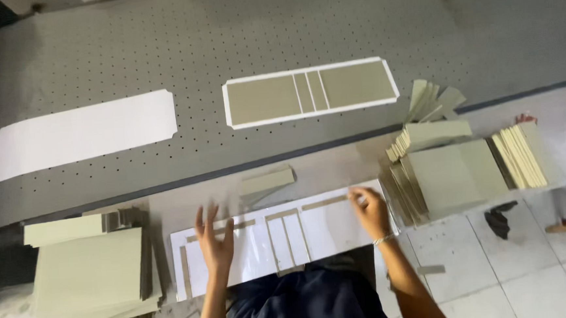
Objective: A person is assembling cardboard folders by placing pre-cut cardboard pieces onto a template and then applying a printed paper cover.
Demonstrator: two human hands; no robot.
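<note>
Your left hand (215,243) lies flat and open, fingers spread, pressed on the left half of the white sheet (262,248) that sits directly in front of you at the near edge of the bench. Your right hand (370,211) rests on the sheet's far right corner, fingertips curled down onto a thin grey strip (325,203) there; you can't tell whether it pinches the strip or only presses it. The sheet spans the gap between both hands and carries narrow grey strips laid in a frame pattern, about 5 that can be made out.

Just beyond the sheet, between your hands, lies 1 small pile of grey board pieces (266,180). To your left stands 1 tall stack of pale green boards (88,269), with a smaller bundle on top. To your right sit several leaning stacks of pale green boards (457,168), roughly 4 bundles, with a fan of loose pieces behind them.

Farther away, on the perforated grey table (223,38), lie 2 sheets: 1 plain white sheet (83,132) at the left, and 1 finished white sheet with grey panels (310,92) near the middle, showing 2 large panels and 2 narrow ones.
</note>
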